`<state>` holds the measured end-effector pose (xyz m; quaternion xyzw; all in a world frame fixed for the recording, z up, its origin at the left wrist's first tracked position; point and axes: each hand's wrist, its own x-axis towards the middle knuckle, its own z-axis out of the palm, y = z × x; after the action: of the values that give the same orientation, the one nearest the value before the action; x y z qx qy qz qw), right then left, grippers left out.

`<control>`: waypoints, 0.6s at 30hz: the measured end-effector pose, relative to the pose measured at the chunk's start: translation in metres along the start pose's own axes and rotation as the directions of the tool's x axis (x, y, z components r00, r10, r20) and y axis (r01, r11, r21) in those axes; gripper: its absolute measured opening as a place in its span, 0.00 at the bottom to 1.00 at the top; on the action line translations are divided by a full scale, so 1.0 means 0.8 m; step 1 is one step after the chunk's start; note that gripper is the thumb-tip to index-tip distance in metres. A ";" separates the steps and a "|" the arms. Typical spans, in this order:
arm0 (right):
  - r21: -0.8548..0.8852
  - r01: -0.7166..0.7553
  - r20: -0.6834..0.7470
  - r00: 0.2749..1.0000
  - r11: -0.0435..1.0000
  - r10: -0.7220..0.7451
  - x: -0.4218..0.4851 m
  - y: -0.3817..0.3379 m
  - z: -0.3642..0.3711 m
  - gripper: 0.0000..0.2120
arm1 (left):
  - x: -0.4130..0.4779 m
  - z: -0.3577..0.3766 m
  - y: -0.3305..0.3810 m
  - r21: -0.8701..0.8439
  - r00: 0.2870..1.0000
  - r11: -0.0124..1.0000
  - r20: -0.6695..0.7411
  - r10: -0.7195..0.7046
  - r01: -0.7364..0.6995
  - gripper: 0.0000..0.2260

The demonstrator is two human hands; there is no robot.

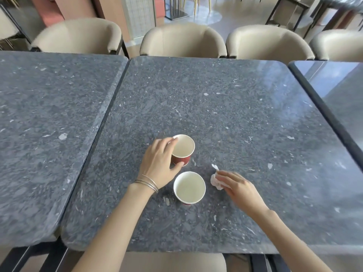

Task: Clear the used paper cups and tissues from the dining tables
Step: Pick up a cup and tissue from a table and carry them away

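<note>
Our left hand (159,163) wraps the far red cup (184,150) — thumb on the near wall, fingers curled round the far side at the rim. Our right hand (240,188) pinches the crumpled tissue (215,180) in its fingertips. The second cup (189,188) stands upright between the hands, untouched — all on the middle grey table (216,99).

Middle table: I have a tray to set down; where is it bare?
Bare: the middle table's far half, between the far cup and the chairs, and its right side. Crowded: near centre, where the left hand grips the far cup, the near cup stands, and the right hand pinches the tissue.
</note>
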<state>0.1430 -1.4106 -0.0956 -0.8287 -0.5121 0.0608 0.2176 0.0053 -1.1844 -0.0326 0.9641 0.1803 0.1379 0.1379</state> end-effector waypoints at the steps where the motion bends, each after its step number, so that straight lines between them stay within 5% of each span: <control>1: 0.003 0.009 0.005 1.000 1.000 -0.009 -0.016 -0.005 -0.001 0.16 | -0.003 -0.002 0.000 0.005 1.000 1.000 0.004 0.004 -0.004 0.30; 12: 0.136 -0.082 -0.082 0.992 0.987 0.094 -0.089 -0.048 0.015 0.12 | 0.057 0.001 0.014 0.054 0.942 0.997 0.328 -0.064 0.048 0.39; 18: 0.184 -0.156 -0.122 0.976 0.970 0.180 -0.089 -0.058 0.018 0.10 | 0.035 -0.031 0.023 0.071 0.976 0.996 0.208 -0.059 0.045 0.37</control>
<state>0.0670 -1.4513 -0.0974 -0.8494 -0.4163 0.0661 0.3175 0.0279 -1.1847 0.0018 0.9723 0.1942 0.0255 0.1278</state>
